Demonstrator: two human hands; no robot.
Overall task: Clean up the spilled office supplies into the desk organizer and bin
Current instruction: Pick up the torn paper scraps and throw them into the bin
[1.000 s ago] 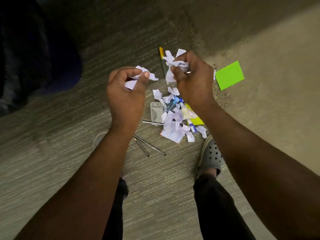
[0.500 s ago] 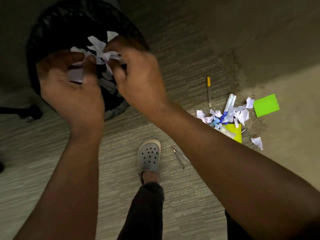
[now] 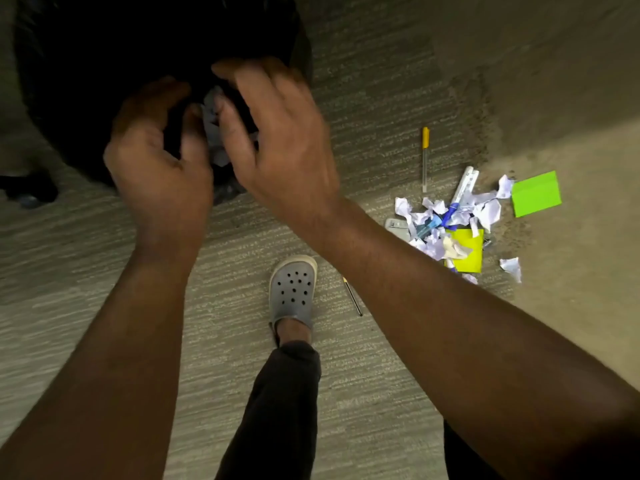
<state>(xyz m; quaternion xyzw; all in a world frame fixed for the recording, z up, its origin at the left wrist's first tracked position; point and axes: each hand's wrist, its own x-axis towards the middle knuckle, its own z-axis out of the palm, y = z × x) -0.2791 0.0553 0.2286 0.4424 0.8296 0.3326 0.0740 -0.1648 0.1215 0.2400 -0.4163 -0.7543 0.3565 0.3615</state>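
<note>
In the upper left of the frame both hands hover over the dark bin (image 3: pixel 69 81), the left hand (image 3: pixel 159 161) and right hand (image 3: pixel 277 140) with fingers loosely spread, releasing paper scraps (image 3: pixel 213 133) that could flutter past the rim onto the carpet (image 3: pixel 104 271).

My grey clog (image 3: pixel 293 291) stands flat on the striped carpet (image 3: pixel 363 393), dark trouser leg (image 3: pixel 277 410) above it. A dark object (image 3: pixel 29 188), possibly a chair base, sits far left.
</note>
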